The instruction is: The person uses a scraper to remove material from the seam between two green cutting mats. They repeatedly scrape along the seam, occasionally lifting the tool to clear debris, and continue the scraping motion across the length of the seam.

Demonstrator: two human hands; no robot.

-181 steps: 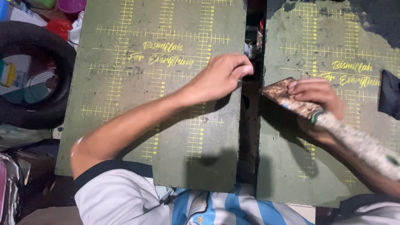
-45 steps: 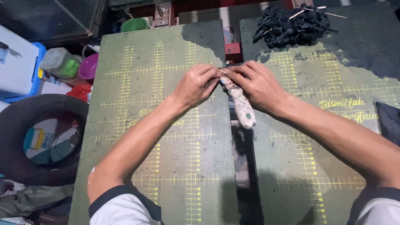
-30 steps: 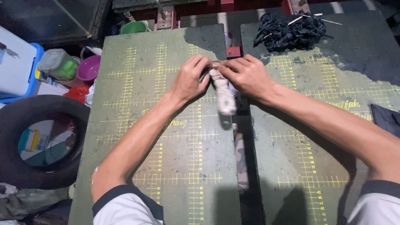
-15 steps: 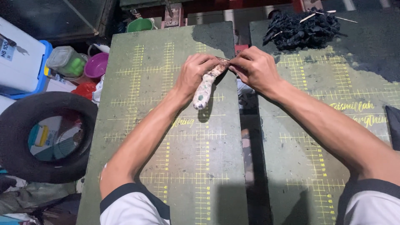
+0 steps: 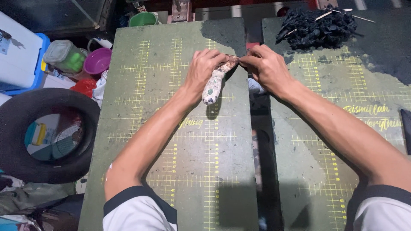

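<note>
My left hand [image 5: 206, 67] and my right hand [image 5: 266, 66] meet near the far end of the gap between two green cutting mats. Both pinch the upper end of a paint-stained tool [image 5: 215, 83] with a whitish, speckled handle. The handle hangs down over the left mat [image 5: 141, 128], below my left palm. The tool's working end is hidden between my fingertips. The right mat [image 5: 325, 128] lies under my right forearm.
A heap of black scraps with thin sticks [image 5: 316, 26] sits at the far end of the right mat. Left of the mats are a black tyre [image 5: 47, 132], a purple bowl [image 5: 97, 60], a clear jar [image 5: 64, 55], a green cup [image 5: 143, 19] and a white-and-blue box [image 5: 17, 55].
Six seconds ago my right hand held the tool alone on the right mat. Both hands have since gripped it; the handle swung from the gap leftward over the left mat.
</note>
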